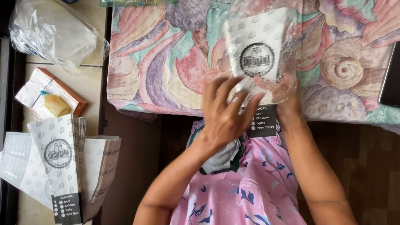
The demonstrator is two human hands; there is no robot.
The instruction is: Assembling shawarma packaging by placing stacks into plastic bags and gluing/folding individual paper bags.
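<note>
The left hand (225, 114) lies palm down with fingers spread apart, the tips pressing on the paper sleeve (258, 62). The right hand (285, 98) sits inside the clear bag (287, 50) that covers the sleeve; its fingers are blurred, so I cannot tell their state. The sleeve lies on the flowered cloth (166, 62), its dark lower end hanging over the table edge. A stack of sleeves (66, 166) lies well apart at the left.

White paper sleeve (259, 46) with black round emblem lies on pastel shell-patterned cloth (166, 62).
</note>
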